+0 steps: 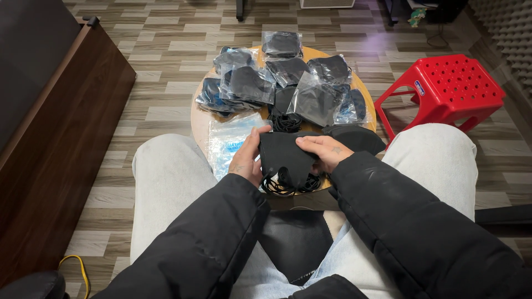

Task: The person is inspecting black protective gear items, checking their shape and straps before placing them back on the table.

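Note:
A black face mask with thin ear loops hanging below is held between both hands over the near edge of a small round wooden table. My left hand pinches its left edge; my right hand grips its right side from above. Just left of my left hand lies an empty clear plastic sleeve with blue print. Loose black masks lie to the right of my right hand. Several bagged black masks are piled on the far half of the table.
A red plastic stool stands right of the table. A dark wooden cabinet runs along the left. My knees in light trousers flank the table. A yellow cable lies on the wood-pattern floor at lower left.

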